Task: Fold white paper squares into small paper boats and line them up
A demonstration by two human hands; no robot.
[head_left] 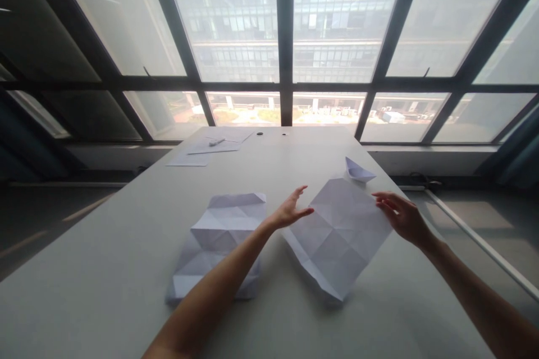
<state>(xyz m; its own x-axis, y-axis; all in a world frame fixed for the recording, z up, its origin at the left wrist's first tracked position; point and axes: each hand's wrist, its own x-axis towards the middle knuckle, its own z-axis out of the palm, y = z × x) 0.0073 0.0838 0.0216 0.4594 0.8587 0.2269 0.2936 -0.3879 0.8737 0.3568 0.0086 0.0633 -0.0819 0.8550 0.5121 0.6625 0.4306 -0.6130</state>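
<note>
A creased white sheet of paper (339,230) sits at an angle in front of me, marked with crossing fold lines, its lower left edge bent. My right hand (400,217) pinches it by the right corner. On the other side, my left hand (290,210) has its thumb and fingers apart beside the sheet's left edge; whether the thumb touches the paper I cannot tell. Under and beyond my left forearm lies a second creased sheet (227,224), partly hidden by the arm. A small folded paper boat (359,171) stands just past the first sheet.
All this is on a long white table (105,247). Flat papers (193,157) lie at its far left, with a small white pen-like object (217,142) on them. Two round holes are near the far end. Large framed windows (285,39) rise behind.
</note>
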